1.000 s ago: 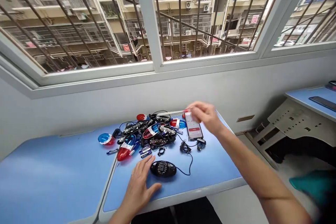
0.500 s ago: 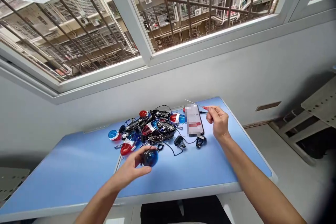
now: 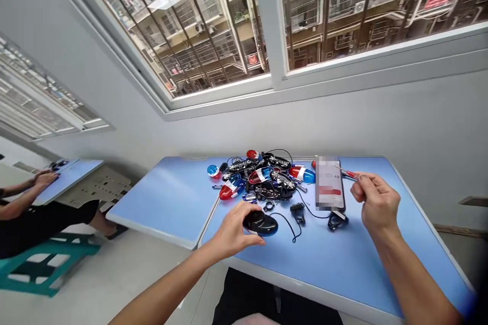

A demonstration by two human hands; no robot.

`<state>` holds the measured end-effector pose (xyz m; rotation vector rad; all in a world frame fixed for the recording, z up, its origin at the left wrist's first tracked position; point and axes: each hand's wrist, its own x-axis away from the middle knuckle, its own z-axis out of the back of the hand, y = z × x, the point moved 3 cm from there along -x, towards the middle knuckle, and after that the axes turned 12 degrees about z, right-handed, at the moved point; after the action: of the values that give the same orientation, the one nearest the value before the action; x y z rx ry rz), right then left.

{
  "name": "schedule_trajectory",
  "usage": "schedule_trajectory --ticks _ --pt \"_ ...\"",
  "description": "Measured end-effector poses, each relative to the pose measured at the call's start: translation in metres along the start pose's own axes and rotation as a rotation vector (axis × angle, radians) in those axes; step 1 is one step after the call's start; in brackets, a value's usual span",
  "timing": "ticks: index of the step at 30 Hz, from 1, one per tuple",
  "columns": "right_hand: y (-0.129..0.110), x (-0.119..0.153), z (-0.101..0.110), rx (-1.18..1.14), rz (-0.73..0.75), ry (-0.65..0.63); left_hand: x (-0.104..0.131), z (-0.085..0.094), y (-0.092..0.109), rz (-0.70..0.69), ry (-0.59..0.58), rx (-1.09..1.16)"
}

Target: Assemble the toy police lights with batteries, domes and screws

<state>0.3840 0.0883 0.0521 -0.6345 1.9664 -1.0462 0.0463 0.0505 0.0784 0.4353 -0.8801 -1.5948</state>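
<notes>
Between the thumb and fingers of my left hand (image 3: 239, 231) is a rounded black and blue device (image 3: 263, 223), its black side facing up, over the front of the table. My right hand (image 3: 379, 200), closed in a pinch, holds a small red-handled screwdriver (image 3: 348, 174) whose thin tip points left toward the phone (image 3: 330, 185). Beyond my left hand lies a pile of red and blue plastic shells (image 3: 232, 187), black units with silvery parts (image 3: 269, 191) and cables. Two black clamp-like parts (image 3: 298, 213) (image 3: 337, 220) lie nearer, joined by a black cable.
The blue table (image 3: 343, 264) stands against a wall below a barred window. A second blue table (image 3: 171, 198) adjoins it on the left. Farther left, a person (image 3: 41, 223) sits on a green stool (image 3: 49, 264) with hands (image 3: 46, 177) at another table.
The view has swung left, bringing the other person into sight. The device in my left hand has turned from its blue side to its black side. My right hand still holds the screwdriver.
</notes>
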Motion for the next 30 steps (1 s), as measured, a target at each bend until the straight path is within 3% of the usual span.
schedule_trajectory --ticks 4,7,12,17,19,24,30 --pt "0.001 0.001 -0.004 0.008 -0.027 -0.015 -0.002 -0.013 -0.019 0.249 -0.306 0.47" --pt "0.001 0.002 -0.006 0.031 -0.039 -0.025 -0.006 -0.023 -0.034 0.434 -0.486 0.68" --pt "0.002 0.001 -0.007 0.041 -0.049 -0.025 -0.015 -0.03 -0.049 0.57 -0.53 0.809" --pt "0.003 0.002 -0.008 0.038 -0.064 -0.028 -0.016 -0.029 -0.046 0.49 -0.62 0.695" --pt "0.003 0.003 -0.009 0.048 -0.068 -0.039 -0.013 -0.028 -0.043 0.375 -0.565 0.543" --pt "0.002 0.004 -0.01 0.07 -0.069 -0.041 -0.002 -0.029 -0.038 -0.09 -0.036 -0.023" --pt "0.007 0.006 -0.011 0.095 -0.085 -0.072 0.005 -0.042 -0.046 -0.422 0.154 -0.199"
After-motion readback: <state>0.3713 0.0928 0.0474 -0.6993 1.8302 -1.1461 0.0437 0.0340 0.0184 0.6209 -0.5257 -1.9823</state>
